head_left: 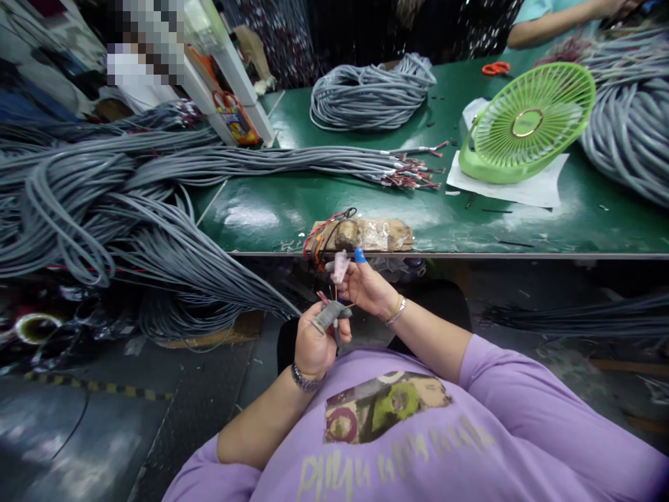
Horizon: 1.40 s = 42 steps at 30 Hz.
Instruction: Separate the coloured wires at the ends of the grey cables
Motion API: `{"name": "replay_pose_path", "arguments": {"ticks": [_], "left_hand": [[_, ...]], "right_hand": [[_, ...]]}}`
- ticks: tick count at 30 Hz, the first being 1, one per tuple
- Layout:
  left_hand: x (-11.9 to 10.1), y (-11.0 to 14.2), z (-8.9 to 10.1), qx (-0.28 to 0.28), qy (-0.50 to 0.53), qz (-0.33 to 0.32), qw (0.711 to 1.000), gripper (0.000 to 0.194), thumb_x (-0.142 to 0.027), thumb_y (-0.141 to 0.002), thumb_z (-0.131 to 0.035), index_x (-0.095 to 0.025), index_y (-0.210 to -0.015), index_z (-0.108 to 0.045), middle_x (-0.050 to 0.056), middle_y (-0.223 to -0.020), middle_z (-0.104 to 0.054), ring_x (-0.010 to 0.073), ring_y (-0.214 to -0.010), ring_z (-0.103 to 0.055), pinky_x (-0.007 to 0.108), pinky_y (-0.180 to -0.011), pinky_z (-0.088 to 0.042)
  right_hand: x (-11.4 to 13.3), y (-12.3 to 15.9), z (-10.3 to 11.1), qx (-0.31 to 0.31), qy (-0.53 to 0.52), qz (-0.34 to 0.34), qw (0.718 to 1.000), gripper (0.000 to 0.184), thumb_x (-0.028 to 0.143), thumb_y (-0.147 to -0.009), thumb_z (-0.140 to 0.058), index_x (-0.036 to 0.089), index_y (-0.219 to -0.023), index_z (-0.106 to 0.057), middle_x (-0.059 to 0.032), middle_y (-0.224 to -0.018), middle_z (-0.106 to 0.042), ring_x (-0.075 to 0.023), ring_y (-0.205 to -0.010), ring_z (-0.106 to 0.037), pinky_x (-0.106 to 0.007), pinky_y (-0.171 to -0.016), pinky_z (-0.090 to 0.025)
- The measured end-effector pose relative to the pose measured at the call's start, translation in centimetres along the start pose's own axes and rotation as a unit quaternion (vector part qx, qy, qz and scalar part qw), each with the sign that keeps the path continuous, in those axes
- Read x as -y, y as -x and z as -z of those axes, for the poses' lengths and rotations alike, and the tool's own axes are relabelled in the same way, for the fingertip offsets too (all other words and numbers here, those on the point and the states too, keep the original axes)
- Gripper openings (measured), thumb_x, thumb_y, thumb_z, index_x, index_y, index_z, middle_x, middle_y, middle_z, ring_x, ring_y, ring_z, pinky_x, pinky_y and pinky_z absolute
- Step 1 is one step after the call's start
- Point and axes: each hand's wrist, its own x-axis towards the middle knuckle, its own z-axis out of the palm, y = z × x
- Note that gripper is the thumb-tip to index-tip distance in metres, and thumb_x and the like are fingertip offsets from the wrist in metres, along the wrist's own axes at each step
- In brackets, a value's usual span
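My left hand [315,345] is closed around the end of a grey cable [337,335], in front of my body below the table edge. Thin coloured wires [325,298] fan out from its top. Grey wrapping [328,316] covers a digit of this hand. My right hand [366,289] is just above and to the right, its fingers bent close to the wires. One of its fingertips wears a blue cover [359,255], another a whitish wrap [341,268]. Whatever its fingers pinch is too small to make out.
On the green table [261,213], a wooden block [387,235] with wires lies at the near edge. Behind it are a cable bundle [293,162], a coil [366,97], a green fan [527,122] and orange scissors [495,67]. Cables [78,202] hang left. A co-worker's arm [554,24] shows far right.
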Motion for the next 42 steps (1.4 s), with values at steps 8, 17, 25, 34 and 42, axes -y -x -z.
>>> {"name": "replay_pose_path", "arguments": {"ticks": [8,17,25,34,42], "left_hand": [[-0.4,-0.6,-0.8,-0.045,0.021,0.001,0.999,0.026,-0.040,-0.070,-0.070,-0.015,-0.070,-0.063,0.000,-0.048,-0.059,0.0091,-0.039,-0.049,0.020,-0.040,-0.040],[-0.3,-1.2,-1.4,-0.059,0.047,0.016,0.997,0.023,-0.036,-0.067,-0.070,-0.016,-0.071,-0.060,-0.001,-0.051,-0.059,0.0084,-0.040,-0.049,0.019,-0.040,-0.038],[-0.2,-1.4,-1.4,-0.057,0.041,0.027,0.997,0.027,-0.040,-0.068,-0.070,-0.016,-0.070,-0.059,-0.002,-0.049,-0.057,0.0082,-0.039,-0.049,0.019,-0.040,-0.039],[-0.3,0.1,-0.9,-0.035,0.032,-0.017,0.999,0.024,-0.039,-0.074,-0.067,-0.016,-0.070,-0.062,0.000,-0.048,-0.059,0.0096,-0.039,-0.050,0.021,-0.041,-0.040],[-0.2,-0.6,-1.0,-0.060,0.037,-0.051,0.996,0.023,-0.038,-0.075,-0.068,-0.016,-0.073,-0.064,0.000,-0.053,-0.061,0.0095,-0.043,-0.052,0.020,-0.043,-0.042]], "right_hand": [[0.1,0.2,-0.3,-0.026,0.021,0.044,0.998,0.036,0.049,-0.085,-0.061,0.015,-0.090,-0.069,0.0002,-0.067,-0.059,-0.0073,-0.054,-0.041,-0.019,-0.047,-0.033],[0.2,-0.4,-0.6,-0.023,-0.018,0.044,0.999,0.036,0.050,-0.084,-0.064,0.014,-0.080,-0.068,0.0011,-0.062,-0.055,-0.0081,-0.053,-0.042,-0.019,-0.048,-0.035],[0.1,-0.4,-0.8,-0.039,-0.023,0.026,0.999,0.036,0.051,-0.086,-0.060,0.016,-0.077,-0.065,-0.0001,-0.065,-0.059,-0.0087,-0.054,-0.046,-0.021,-0.050,-0.037],[0.3,0.2,0.1,-0.008,-0.029,-0.006,1.000,0.052,0.066,-0.086,-0.047,0.018,-0.091,-0.067,-0.0030,-0.077,-0.065,-0.0105,-0.059,-0.052,-0.020,-0.051,-0.040],[0.7,0.3,-0.3,-0.020,0.022,0.006,1.000,0.036,0.047,-0.090,-0.055,0.014,-0.087,-0.069,-0.0017,-0.069,-0.062,-0.0085,-0.057,-0.049,-0.019,-0.050,-0.039]]}}
